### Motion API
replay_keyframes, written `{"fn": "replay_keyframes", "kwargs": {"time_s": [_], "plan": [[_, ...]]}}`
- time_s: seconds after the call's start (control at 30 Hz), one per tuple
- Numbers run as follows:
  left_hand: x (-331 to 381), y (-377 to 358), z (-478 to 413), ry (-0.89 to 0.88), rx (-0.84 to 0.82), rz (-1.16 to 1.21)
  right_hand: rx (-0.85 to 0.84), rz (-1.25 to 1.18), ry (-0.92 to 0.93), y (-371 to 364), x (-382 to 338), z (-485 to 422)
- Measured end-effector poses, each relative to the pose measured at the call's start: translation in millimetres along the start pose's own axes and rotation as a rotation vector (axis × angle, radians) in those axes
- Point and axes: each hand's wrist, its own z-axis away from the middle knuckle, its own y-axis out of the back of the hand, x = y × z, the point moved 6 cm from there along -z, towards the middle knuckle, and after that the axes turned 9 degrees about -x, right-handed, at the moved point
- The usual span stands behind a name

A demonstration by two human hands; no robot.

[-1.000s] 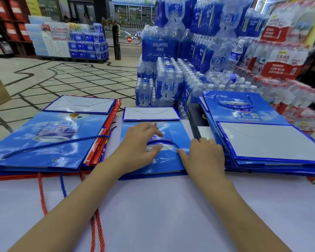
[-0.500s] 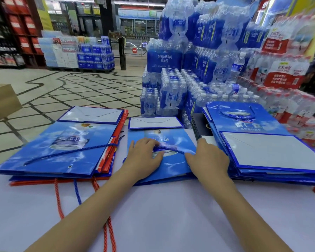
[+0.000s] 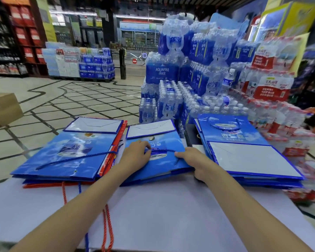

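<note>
White table (image 3: 153,206), flat blue bag (image 3: 158,168), left hand (image 3: 135,158) and right hand (image 3: 194,160) grips pinching its rope handle (image 3: 162,150)

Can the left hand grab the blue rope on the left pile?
Probably yes. The rope lies bare atop the left pile, its end right beside the left hand. That hand would first have to drop the cord it pinches.
</note>
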Motion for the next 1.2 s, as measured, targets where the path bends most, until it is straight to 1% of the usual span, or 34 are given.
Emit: {"fn": "replay_keyframes", "kwargs": {"time_s": [0.1, 0.17, 0.23, 0.3, 0.37, 0.43, 0.47, 0.53, 0.6, 0.7, 0.8, 0.9, 0.93, 0.97, 1.03, 1.07, 1.17, 1.2], "plan": [[2.6, 13.5, -1.1, 0.069, 0.025, 0.033, -0.027, -0.108, 0.060, 4.2, -13.5, 5.9], [-2.4, 20.0, -2.0, 0.163, 0.042, 0.147, 0.000, -0.121, 0.114, 17.2, -30.0, 11.0], [-6.5, 25.1, 0.1, 0.263, 0.062, 0.367, 0.024, -0.141, 0.179, 35.2, -48.6, 16.5], [-3.3, 29.5, 0.8, 0.322, 0.074, 0.574, 0.030, -0.176, 0.242, 54.8, -65.6, 23.7], [9.4, 30.2, -2.2, 0.350, 0.014, 0.808, 0.026, -0.206, 0.286, 72.7, -79.3, 32.7], [36.4, 28.5, -3.0, 0.350, -0.112, 1.129, 0.016, -0.239, 0.320, 90.4, -88.7, 40.6], [51.9, 28.6, -5.0, 0.326, -0.149, 1.240, 0.018, -0.252, 0.333, 100.1, -91.9, 44.2], [81.4, 29.4, -13.8, 0.242, -0.151, 1.310, 0.033, -0.277, 0.356, 122.7, -95.2, 54.0], [108.2, 28.4, -22.0, 0.196, -0.100, 1.278, 0.066, -0.296, 0.366, 149.9, -92.8, 64.7], [151.6, 20.5, -30.1, 0.147, -0.091, 1.246, 0.132, -0.324, 0.350, 192.8, -78.6, 81.2], [192.8, 4.6, -38.0, 0.102, -0.145, 1.261, 0.208, -0.346, 0.317, 228.5, -55.6, 94.9], [223.2, -13.4, -43.8, 0.101, -0.229, 1.294, 0.286, -0.343, 0.266, 254.2, -31.8, 103.3], [228.8, -19.9, -46.1, 0.105, -0.237, 1.266, 0.311, -0.335, 0.248, 261.8, -23.7, 104.6], [230.1, -27.2, -49.1, 0.106, -0.227, 1.215, 0.336, -0.313, 0.220, 267.8, -15.7, 105.0], [228.1, -40.0, -49.7, 0.098, -0.163, 1.034, 0.377, -0.231, 0.143, 276.9, 1.8, 103.1], [224.9, -46.4, -47.9, 0.101, -0.125, 0.915, 0.386, -0.184, 0.105, 278.4, 10.6, 101.6], [213.3, -61.5, -33.1, 0.148, -0.010, 0.441, 0.397, -0.028, -0.002, 275.9, 38.6, 97.4], [210.6, -66.9, -28.7, 0.157, 0.023, 0.356, 0.408, -0.002, -0.019, 274.3, 47.0, 95.7]]}}
